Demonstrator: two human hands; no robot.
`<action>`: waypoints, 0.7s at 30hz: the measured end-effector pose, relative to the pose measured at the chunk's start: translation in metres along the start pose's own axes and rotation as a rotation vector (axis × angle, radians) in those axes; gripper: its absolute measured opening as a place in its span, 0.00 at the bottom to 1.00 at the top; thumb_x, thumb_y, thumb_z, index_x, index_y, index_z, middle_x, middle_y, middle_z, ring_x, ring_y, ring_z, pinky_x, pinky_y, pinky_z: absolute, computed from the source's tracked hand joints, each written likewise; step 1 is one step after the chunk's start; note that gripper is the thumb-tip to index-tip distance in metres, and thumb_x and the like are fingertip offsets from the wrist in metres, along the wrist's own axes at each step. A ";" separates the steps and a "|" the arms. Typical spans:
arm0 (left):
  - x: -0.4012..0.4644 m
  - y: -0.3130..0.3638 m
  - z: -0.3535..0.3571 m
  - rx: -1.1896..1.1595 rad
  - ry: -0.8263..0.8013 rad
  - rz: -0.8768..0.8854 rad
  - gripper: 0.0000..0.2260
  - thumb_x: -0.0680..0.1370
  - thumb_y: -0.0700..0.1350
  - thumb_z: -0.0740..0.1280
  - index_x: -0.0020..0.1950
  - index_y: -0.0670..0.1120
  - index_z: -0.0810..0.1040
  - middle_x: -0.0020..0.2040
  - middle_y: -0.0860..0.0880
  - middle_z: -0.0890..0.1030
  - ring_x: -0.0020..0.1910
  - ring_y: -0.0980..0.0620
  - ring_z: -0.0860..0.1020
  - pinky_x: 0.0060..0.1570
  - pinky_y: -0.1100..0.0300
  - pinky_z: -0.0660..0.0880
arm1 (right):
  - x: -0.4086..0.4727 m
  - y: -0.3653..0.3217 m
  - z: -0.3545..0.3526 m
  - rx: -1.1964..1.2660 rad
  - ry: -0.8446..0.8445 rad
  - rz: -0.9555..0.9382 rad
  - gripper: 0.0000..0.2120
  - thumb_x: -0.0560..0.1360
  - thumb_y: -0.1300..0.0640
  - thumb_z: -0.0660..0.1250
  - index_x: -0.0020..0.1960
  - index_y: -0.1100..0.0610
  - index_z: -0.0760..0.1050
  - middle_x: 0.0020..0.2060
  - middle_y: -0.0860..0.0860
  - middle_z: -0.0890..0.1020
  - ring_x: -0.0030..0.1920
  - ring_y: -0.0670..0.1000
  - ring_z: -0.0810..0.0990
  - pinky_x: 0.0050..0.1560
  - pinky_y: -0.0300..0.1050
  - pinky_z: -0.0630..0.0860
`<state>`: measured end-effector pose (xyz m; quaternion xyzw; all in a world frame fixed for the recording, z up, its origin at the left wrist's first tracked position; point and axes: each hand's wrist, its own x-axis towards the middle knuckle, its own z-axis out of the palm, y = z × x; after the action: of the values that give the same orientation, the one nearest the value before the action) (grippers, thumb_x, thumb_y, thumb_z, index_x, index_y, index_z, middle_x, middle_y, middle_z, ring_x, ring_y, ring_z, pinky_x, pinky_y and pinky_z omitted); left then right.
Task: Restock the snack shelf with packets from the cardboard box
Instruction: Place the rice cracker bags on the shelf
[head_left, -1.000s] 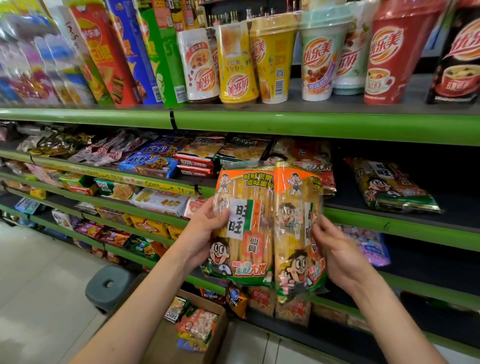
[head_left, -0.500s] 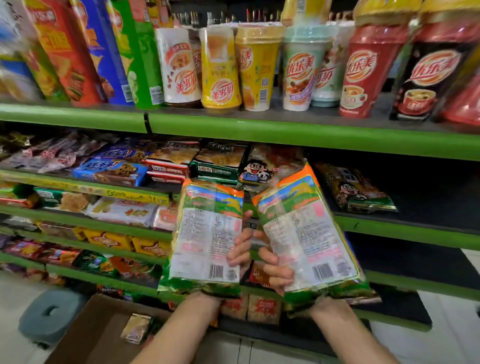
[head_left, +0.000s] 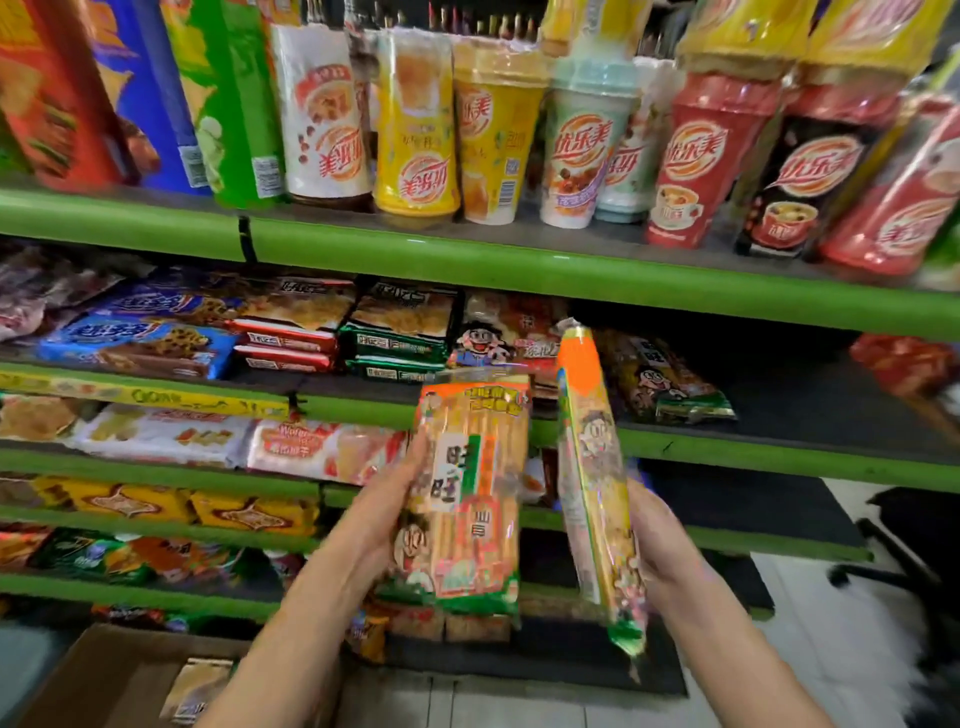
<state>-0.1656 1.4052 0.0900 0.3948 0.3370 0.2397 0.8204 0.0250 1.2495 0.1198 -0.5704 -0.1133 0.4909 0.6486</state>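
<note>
Between your hands and the snack shelf (head_left: 727, 452), you're holding two packets upright. Your left hand (head_left: 384, 514) is gripping the left packet (head_left: 470, 499), front facing you. Your right hand (head_left: 660, 545) is gripping the right packet (head_left: 592, 483), turned edge-on. Hands are apart, packets not touching. Cardboard box (head_left: 104, 675) is sitting at lower left with one packet (head_left: 195, 688) inside. Cups (head_left: 571, 140) are standing on the top shelf.

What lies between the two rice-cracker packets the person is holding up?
No object: in the head view a gap separates the left-hand packet and the right-hand packet; only shelf edge and stock show behind.
</note>
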 end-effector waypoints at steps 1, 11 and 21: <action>-0.001 0.007 -0.001 0.050 0.006 0.006 0.20 0.76 0.59 0.68 0.58 0.45 0.84 0.55 0.39 0.85 0.53 0.39 0.84 0.55 0.40 0.80 | 0.001 -0.002 -0.002 0.013 -0.005 -0.024 0.12 0.82 0.57 0.61 0.45 0.60 0.80 0.30 0.54 0.83 0.27 0.50 0.82 0.25 0.40 0.77; 0.013 -0.014 0.015 0.144 0.053 0.147 0.32 0.75 0.64 0.65 0.74 0.48 0.70 0.68 0.47 0.78 0.67 0.45 0.77 0.70 0.42 0.69 | 0.001 -0.012 -0.002 -0.206 0.187 -0.162 0.13 0.81 0.49 0.64 0.49 0.60 0.71 0.45 0.59 0.87 0.46 0.59 0.87 0.41 0.53 0.84; 0.028 -0.003 0.058 0.241 -0.035 0.239 0.42 0.55 0.54 0.83 0.64 0.51 0.70 0.53 0.46 0.86 0.49 0.42 0.86 0.43 0.49 0.82 | 0.019 -0.032 0.002 -0.470 0.018 -0.216 0.14 0.81 0.46 0.63 0.44 0.54 0.73 0.42 0.53 0.87 0.42 0.52 0.86 0.41 0.48 0.83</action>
<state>-0.1035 1.3937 0.1042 0.5319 0.2993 0.2866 0.7384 0.0489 1.2699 0.1397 -0.6943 -0.2789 0.3739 0.5481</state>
